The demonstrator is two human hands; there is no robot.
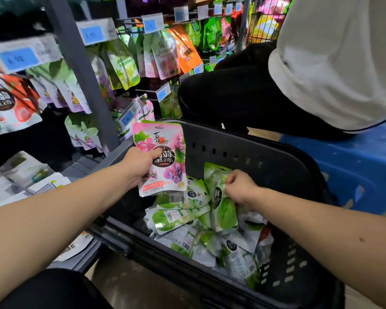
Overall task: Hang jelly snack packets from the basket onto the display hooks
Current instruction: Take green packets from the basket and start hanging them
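My left hand grips a pink grape jelly packet upright above the black basket's left end. Inside the basket, my right hand pinches the top of a green jelly packet that stands tilted up from a heap of several green packets. The display hooks with blue price tags run along the rack at upper left, with packets hanging from them.
A grey upright post divides the rack. Another person in a white shirt and black trousers crouches beyond the basket at the right. A blue crate stands at far right. Flat packets lie on a low shelf at left.
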